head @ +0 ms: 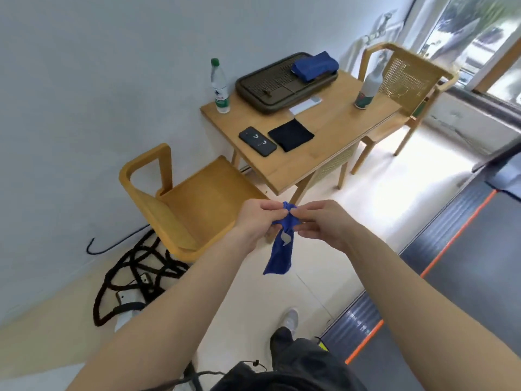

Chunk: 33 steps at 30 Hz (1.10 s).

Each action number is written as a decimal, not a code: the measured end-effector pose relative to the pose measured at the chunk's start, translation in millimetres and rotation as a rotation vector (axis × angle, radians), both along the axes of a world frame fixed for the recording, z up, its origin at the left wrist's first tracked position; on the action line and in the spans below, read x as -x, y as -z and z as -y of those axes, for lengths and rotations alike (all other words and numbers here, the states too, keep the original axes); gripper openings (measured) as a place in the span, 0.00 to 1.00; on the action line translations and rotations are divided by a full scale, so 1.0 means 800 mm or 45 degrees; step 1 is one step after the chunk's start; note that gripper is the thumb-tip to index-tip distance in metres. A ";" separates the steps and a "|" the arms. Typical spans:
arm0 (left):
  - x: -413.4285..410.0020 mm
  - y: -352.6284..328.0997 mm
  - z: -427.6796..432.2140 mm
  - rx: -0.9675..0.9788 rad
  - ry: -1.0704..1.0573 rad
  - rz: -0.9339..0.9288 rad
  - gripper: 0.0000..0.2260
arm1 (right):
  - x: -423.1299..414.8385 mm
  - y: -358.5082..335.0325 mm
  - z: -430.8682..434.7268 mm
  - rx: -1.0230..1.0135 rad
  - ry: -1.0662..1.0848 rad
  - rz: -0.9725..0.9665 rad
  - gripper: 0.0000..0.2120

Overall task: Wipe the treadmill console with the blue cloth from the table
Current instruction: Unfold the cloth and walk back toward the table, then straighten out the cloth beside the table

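A blue cloth (282, 246) with a small pale label hangs bunched in the air in front of me, below the near edge of the wooden table (335, 131). My left hand (258, 221) pinches its top from the left, and my right hand (321, 222) pinches it from the right, fingertips nearly touching. The treadmill (465, 249) lies at the right, showing only its dark belt and orange stripe; its console is out of view.
On the table stand a water bottle (219, 86), a dark tray (284, 83) with a folded blue fabric (314, 66), a spray bottle (369, 86), a phone (258, 141) and a black cloth (291, 134). Wooden chairs (191, 204) flank it. Black cables (135, 275) tangle on the floor.
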<state>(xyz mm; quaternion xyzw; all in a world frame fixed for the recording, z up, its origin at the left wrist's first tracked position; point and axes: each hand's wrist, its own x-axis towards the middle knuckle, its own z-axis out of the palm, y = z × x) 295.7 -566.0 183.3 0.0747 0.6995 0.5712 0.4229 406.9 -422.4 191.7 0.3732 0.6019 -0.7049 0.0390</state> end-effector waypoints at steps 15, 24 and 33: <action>0.082 0.000 -0.250 0.139 0.603 -0.498 0.15 | 0.056 0.018 -0.223 0.003 0.281 0.112 0.13; 0.159 -0.026 -0.365 0.140 1.089 -0.659 0.14 | 0.104 0.015 -0.347 -0.377 -0.197 0.314 0.12; 0.226 -0.037 -0.431 0.102 1.195 -0.601 0.14 | 0.165 0.003 -0.419 -0.528 -0.573 -0.046 0.03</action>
